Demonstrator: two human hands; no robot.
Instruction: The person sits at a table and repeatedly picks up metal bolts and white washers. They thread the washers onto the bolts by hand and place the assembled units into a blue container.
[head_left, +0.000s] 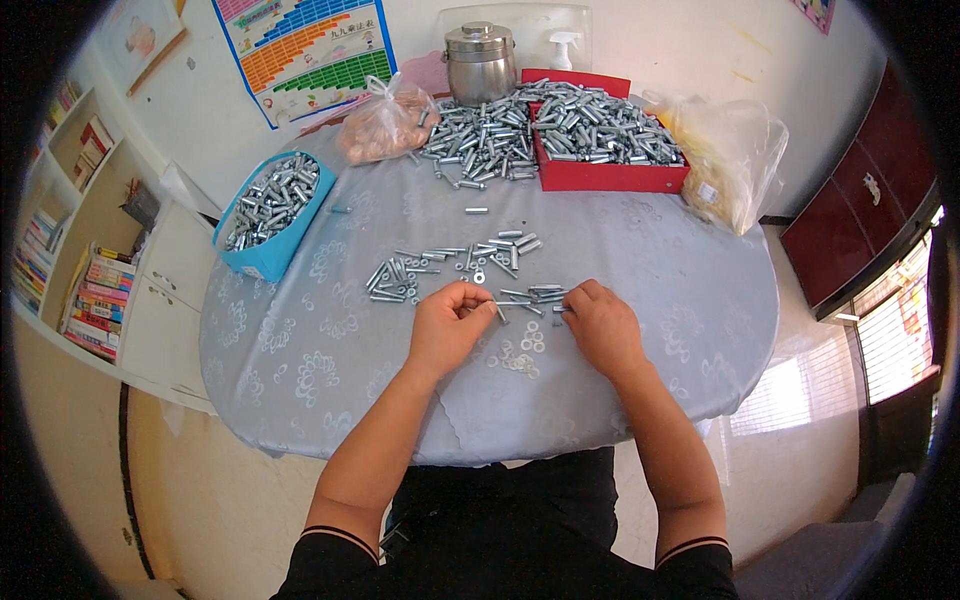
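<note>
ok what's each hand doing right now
left hand: closed, pinching a bolt.
right hand: curled on a small metal part; grip cannot be told.

Both my bare forearms reach forward from the lower edge, angled inward so my hands sit close together. My left hand [447, 322] is curled, fingertips pinched in a tight grip. My right hand [600, 325] lies knuckles up, fingers bent down and closed at the tips.

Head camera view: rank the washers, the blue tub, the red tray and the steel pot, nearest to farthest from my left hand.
From the left hand:
1. Washers, just right of it.
2. Blue tub, at the table's left edge.
3. Red tray, far right.
4. Steel pot, at the back.
</note>
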